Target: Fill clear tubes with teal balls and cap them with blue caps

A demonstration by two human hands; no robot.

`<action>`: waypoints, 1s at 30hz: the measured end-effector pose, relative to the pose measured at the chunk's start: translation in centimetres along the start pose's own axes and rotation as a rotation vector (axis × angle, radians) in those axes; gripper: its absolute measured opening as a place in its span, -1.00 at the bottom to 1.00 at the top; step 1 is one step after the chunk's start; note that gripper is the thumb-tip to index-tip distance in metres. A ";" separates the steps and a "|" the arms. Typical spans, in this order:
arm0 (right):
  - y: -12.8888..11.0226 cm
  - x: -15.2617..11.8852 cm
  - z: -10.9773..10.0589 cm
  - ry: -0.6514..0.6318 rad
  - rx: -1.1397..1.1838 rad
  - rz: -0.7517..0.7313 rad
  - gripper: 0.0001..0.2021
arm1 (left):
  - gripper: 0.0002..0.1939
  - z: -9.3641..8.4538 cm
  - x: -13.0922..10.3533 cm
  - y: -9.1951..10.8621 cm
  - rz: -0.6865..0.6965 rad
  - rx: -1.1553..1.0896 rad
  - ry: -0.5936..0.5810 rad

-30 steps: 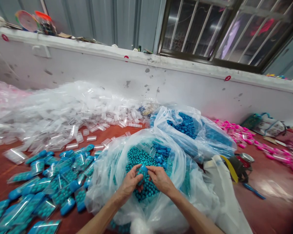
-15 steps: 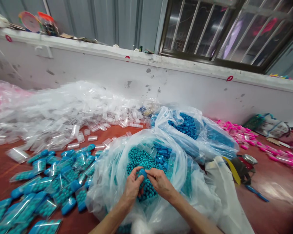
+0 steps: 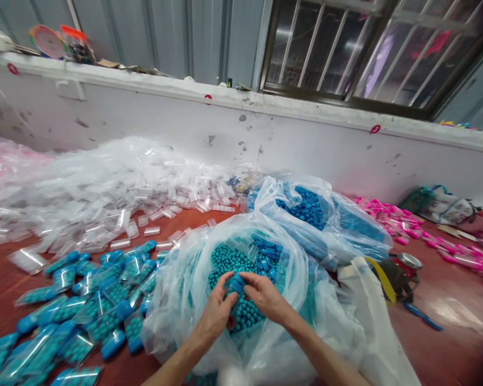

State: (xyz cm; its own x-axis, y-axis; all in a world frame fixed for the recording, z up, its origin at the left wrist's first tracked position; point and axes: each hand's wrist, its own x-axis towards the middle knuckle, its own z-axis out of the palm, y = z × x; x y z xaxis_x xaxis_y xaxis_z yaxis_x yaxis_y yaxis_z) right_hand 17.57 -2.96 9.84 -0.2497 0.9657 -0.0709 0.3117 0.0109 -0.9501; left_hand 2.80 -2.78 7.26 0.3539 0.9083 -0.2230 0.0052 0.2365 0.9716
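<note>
Over an open plastic bag (image 3: 177, 279) of turquoise beads (image 3: 231, 260), my two hands meet at a small blue cap (image 3: 236, 284). My left hand (image 3: 217, 305) is closed around the piece from the left, its thumb and forefinger on the cap. From the right, my right hand (image 3: 265, 295) has its forefinger and thumb at the cap's edge. What lies below the cap is mostly hidden by the left fingers. More blue caps (image 3: 268, 252) and a few clear plastic cases (image 3: 245, 246) lie on the beads inside the bag.
Filled cases with blue ends (image 3: 104, 300) lie on the red table (image 3: 193, 217) at left. A heap of clear empty cases (image 3: 121, 177) stands behind them. Beyond the bead bag is a bag of blue caps (image 3: 306, 206). Pink pieces (image 3: 398, 220), a red jar (image 3: 408, 265) and a blue pen-like tool (image 3: 422, 316) are at right.
The right fingers have spread slightly and shifted over the cap's upper right side. The left hand keeps its hold almost in place. The view has tilted a little.
</note>
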 end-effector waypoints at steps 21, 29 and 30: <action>0.8 -2.3 6.1 0.195 -0.588 -0.149 -0.22 | -0.75 0.3 -0.8 0.3 0.161 0.205 0.143; 1.2 -1.5 1.4 0.028 -0.639 -0.037 -0.56 | -0.57 -10.9 -3.8 3.9 0.142 0.947 0.544; 1.6 -1.1 0.4 0.047 -0.682 -0.002 -0.64 | -0.55 -12.3 -4.1 4.2 0.095 1.101 0.656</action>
State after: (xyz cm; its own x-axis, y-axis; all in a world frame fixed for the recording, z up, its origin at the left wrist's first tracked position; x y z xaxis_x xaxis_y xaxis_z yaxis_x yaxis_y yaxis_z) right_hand 17.95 -4.14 8.25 -0.2153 0.9756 -0.0418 0.8233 0.1584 -0.5450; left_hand -10.15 -1.28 11.33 -0.1268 0.9792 0.1586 0.8827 0.0384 0.4684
